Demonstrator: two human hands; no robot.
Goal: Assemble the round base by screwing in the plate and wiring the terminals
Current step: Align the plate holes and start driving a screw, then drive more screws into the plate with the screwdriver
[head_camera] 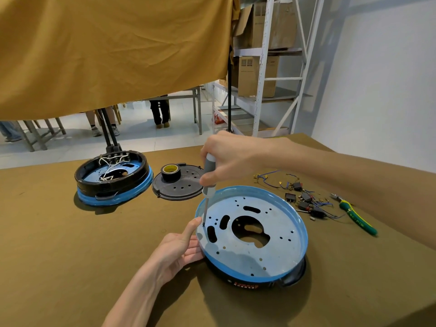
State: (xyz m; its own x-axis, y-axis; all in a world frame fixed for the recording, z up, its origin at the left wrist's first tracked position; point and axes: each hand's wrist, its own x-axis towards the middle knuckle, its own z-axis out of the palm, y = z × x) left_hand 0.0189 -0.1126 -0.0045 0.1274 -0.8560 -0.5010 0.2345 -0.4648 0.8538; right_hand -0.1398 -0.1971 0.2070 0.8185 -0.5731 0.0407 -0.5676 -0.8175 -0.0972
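A round base (292,272) with a blue rim lies in front of me, tilted, with a perforated metal plate (278,246) inside it. My right hand (226,159) grips a grey screwdriver (208,182) upright, its tip standing on the plate near the left rim. At that left edge my left hand (181,246) cups the base, thumb against the rim beside the screwdriver tip. No screw can be made out at the tip.
A second wired base (113,178) sits at the back left. Beside it a black cover (184,187) carries a tape roll (170,172). Switches and blue wires (304,197) and green-yellow pliers (356,215) lie to the right. A brown cloth hangs overhead.
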